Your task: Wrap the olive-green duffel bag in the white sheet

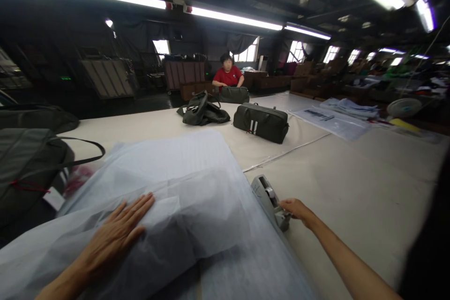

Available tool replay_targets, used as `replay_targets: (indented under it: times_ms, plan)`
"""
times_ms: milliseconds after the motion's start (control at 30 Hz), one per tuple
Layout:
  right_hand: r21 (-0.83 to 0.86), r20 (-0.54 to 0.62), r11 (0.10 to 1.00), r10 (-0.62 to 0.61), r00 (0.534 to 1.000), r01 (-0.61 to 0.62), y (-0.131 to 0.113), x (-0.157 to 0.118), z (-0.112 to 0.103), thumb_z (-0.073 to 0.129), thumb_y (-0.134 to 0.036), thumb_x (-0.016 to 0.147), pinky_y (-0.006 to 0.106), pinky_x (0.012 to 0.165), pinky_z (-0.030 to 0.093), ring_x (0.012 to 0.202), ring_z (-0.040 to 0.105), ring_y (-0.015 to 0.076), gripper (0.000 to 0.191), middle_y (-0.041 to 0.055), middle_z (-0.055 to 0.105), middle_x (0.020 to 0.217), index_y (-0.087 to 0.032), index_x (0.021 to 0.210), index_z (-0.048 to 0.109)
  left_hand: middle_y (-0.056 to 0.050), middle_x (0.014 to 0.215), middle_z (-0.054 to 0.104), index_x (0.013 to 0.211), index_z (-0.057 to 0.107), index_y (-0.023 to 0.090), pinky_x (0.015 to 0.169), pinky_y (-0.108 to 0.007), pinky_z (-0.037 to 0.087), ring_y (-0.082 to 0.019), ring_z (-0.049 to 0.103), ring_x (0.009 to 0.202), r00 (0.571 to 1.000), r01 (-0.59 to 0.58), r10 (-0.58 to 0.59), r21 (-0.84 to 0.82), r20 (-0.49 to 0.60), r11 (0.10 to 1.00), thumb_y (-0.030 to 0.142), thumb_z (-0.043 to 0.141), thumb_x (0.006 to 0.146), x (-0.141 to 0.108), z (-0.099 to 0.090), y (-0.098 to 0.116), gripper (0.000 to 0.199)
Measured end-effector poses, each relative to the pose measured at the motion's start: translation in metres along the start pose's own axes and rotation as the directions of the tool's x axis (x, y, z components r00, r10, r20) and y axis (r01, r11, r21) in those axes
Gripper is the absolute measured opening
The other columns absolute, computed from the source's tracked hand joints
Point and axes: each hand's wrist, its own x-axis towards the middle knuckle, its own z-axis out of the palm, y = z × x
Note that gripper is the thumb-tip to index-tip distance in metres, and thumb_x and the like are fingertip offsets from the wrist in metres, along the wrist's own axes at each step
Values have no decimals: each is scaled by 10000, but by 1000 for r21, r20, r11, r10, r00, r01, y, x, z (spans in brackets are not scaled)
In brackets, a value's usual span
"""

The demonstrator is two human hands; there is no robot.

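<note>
- Head view: the tape dispenser [262, 190] has dark handwritten marks on its side, but I cannot read them surely.
- At left, a white tag [54, 198] hangs on the dark bag [24, 164]; no word on it is readable.
- On the far right side, the plastic sheet [333, 122] carries dark print, too small to read.
- The striped bag [261, 123], far beyond the dispenser, shows two white bars.
- The left hand [123, 228] lies flat, fingers extended, on the folded white sheet [211, 211], which rests near on the paper stack [197, 150].
- The right hand [297, 208] has its fingers together at the dispenser's near end; whether they pinch tape, I cannot tell.
- The dispenser stands beside the stack's right edge; the white table [351, 187] spreads wide to the right.
</note>
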Motion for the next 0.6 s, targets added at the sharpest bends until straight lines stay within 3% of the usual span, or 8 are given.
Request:
replay_targets:
  times_ms: [167,367,533,600]
  plan:
    - [64,21,997,-51,998,50,3,-2,3,701,-463,547,271,543,391,566,542,147,335,18,637,598,-155,676,680,-1,1521,338,1505,96,337,1155,-444,283,-234,394,1357,1000,8,-8,-16,-9,1000,523,420,939,1,-5,2,678]
    - [152,-112,978,-124,986,141,0,-4,14,673,-398,528,278,570,437,594,581,163,344,-9,627,601,-181,784,599,1,1493,379,1508,101,341,1085,-416,398,-230,456,1313,998,-36,36,-4,-49,999,491,418,939,6,-22,9,668]
    - [209,-206,948,-197,959,240,3,-36,1,706,-399,573,280,651,492,633,597,152,395,-32,618,610,-183,881,583,0,1497,379,1506,118,342,1133,-429,333,-235,452,1317,997,-25,24,-17,-67,1000,492,428,935,3,-10,4,667]
    - [306,-195,932,-137,971,192,9,-54,-6,759,-378,564,280,689,520,637,611,141,424,-30,631,641,-177,902,599,-1,1501,376,1503,138,345,1162,-438,278,-238,442,1324,997,-22,19,-46,-68,999,495,431,933,1,-1,0,659]
